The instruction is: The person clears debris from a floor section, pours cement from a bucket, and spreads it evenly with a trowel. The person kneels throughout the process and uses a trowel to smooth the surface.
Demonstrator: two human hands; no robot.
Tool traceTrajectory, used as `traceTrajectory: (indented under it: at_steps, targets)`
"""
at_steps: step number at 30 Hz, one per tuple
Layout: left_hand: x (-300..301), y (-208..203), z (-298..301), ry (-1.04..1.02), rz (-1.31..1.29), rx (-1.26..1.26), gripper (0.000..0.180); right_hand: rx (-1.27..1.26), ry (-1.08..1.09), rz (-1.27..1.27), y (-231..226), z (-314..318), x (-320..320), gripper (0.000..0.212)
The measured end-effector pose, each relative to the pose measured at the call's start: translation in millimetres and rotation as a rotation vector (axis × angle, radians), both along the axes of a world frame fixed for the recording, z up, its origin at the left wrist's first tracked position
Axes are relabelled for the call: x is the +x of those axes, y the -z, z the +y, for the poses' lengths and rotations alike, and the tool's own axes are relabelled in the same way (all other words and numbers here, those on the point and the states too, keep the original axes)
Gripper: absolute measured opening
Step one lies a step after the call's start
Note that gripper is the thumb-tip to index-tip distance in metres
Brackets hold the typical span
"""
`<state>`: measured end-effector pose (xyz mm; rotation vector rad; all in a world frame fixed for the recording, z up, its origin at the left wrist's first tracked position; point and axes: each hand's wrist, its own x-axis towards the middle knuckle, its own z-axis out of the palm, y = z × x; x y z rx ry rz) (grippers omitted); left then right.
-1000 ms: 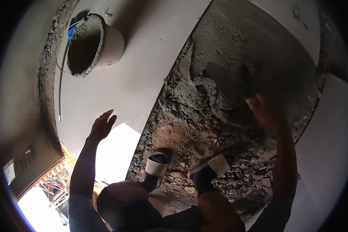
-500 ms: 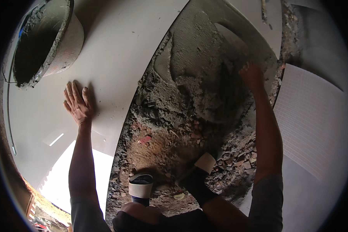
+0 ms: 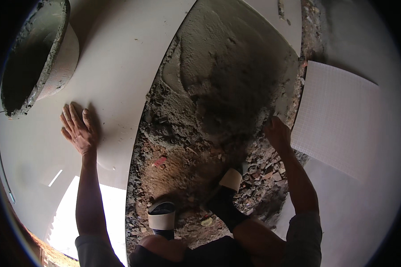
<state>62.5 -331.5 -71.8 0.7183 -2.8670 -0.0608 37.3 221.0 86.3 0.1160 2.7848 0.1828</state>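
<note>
Two hands are down at once; your left hand (image 3: 79,132) lies flat, fingers spread apart, on the large smooth white floor tile (image 3: 116,66); your right hand (image 3: 278,133) rests at the edge of the grey wet mortar bed (image 3: 236,75), and whether its fingers are apart or closed cannot be made out; the white grid-backed square tile (image 3: 338,118) lies just beside that hand; the mortar-caked round bucket (image 3: 35,53) stands on the floor tile beyond your left hand; rubble (image 3: 182,155) surrounds your feet.

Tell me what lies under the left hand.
The left hand presses flat, fingers spread, on a laid white floor tile. The palm hides the tile surface beneath it; whatever is below the tile cannot be seen.
</note>
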Motion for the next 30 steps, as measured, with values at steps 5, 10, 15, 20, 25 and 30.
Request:
traceTrajectory:
  at_steps: [5,10,15,20,25,30]
  targets:
    - [1.1,0.1,-0.1,0.019,0.012,0.016,0.062,0.032,0.098,0.167,27.9,13.5,-72.5,0.026]
    - [0.1,-1.5,0.3,0.014,0.008,0.033,0.063,-0.006,0.129,-0.161,30.2,-1.6,33.3,0.027]
    - [0.1,1.0,-1.0,-0.005,0.004,0.035,0.063,0.036,0.093,-0.157,12.2,21.8,60.4,0.027]
    - [1.3,1.9,-2.8,0.003,0.002,0.069,0.063,-0.008,0.231,0.162,41.2,39.5,-9.4,0.027]
    - [1.0,1.3,-2.3,0.012,0.012,0.056,0.064,-0.04,0.197,-0.037,40.7,6.0,64.2,0.026]
    - [0.6,2.0,-1.5,0.022,0.036,0.031,0.064,-0.027,0.136,-0.113,0.9,-3.1,101.4,0.026]
